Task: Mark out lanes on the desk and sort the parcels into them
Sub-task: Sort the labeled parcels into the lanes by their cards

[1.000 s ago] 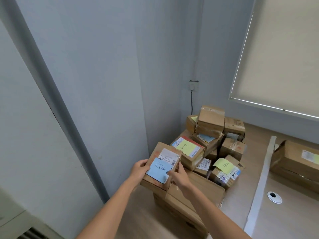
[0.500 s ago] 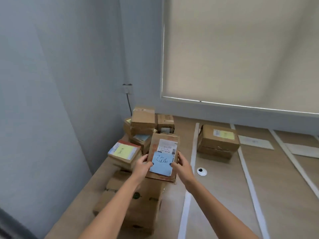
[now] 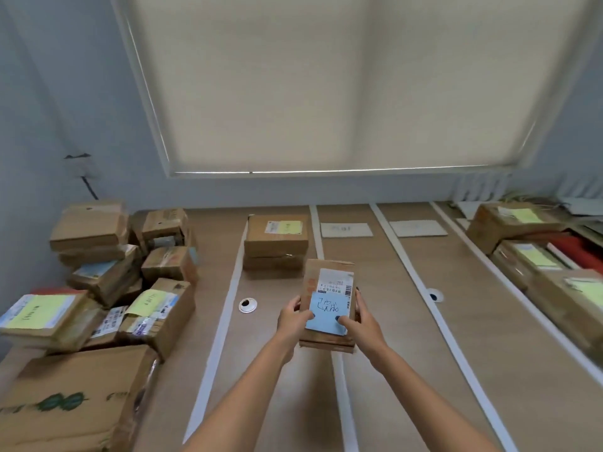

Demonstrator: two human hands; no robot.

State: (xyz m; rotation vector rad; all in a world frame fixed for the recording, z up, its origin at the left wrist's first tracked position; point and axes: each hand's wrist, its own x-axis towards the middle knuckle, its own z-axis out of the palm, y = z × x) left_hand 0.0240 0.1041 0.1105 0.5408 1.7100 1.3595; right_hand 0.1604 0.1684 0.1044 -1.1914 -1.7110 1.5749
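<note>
I hold a small cardboard parcel (image 3: 328,282) above the wooden desk (image 3: 391,337), over a white tape strip. It carries a white shipping label and a blue sticky note with handwriting. My left hand (image 3: 292,321) grips its left edge and my right hand (image 3: 363,322) its right edge, thumbs pressed on the note. White tape strips (image 3: 225,311) run front to back and split the desk into lanes. One parcel with a yellow note (image 3: 276,243) lies in the left lane at the back. Two white paper labels (image 3: 346,230) lie at the far ends of the middle lanes.
A heap of unsorted parcels (image 3: 107,275) fills the left side, with a large box (image 3: 71,399) in front. More parcels with yellow notes (image 3: 535,256) line the right side. Two round cable grommets (image 3: 247,305) sit in the desk. A closed roller blind (image 3: 326,86) hangs behind.
My view and both hands have swung right, carrying the blue-note parcel from above the pile at the left to over the taped lanes.
</note>
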